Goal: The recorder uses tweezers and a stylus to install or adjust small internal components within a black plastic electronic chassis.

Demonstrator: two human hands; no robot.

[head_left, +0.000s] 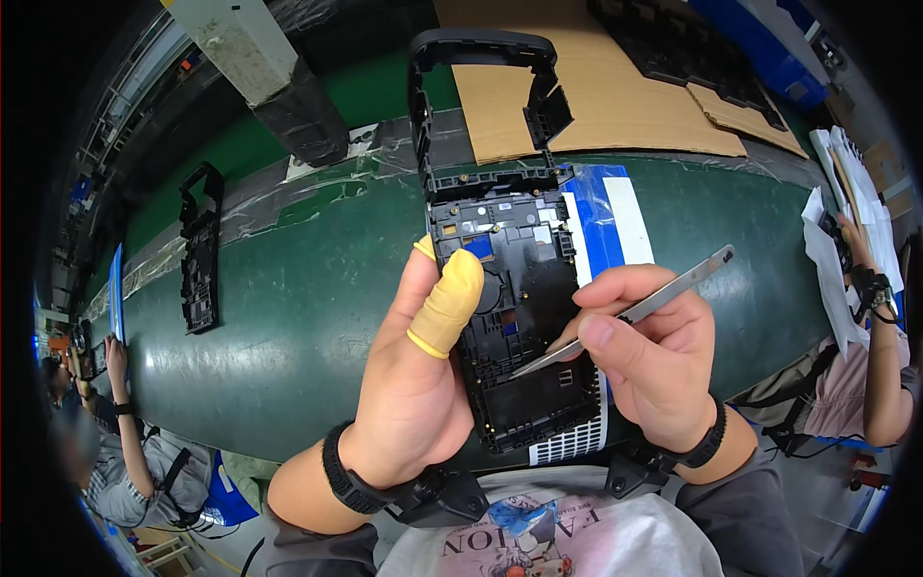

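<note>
A long black plastic housing frame (519,279), with an open loop at its far end and small brass-coloured inserts along its edges, is tilted up in front of me. My left hand (413,375) grips its left side, the thumb in a yellow finger cot (449,303) pressed on the inner face. Between thumb and fingers my right hand (654,346) pinches a pair of metal tweezers (678,293). The tweezers' pointed tip is at the lower part of the frame's inside; whether it touches cannot be made out. Fingers behind the frame are hidden.
Another black frame (200,252) lies at left on the green table (288,346). A blue-and-white sheet (611,226) lies behind my frame. Brown cardboard (577,106) covers the far side, beside a post (260,77). Co-workers sit left (159,476) and right (856,385).
</note>
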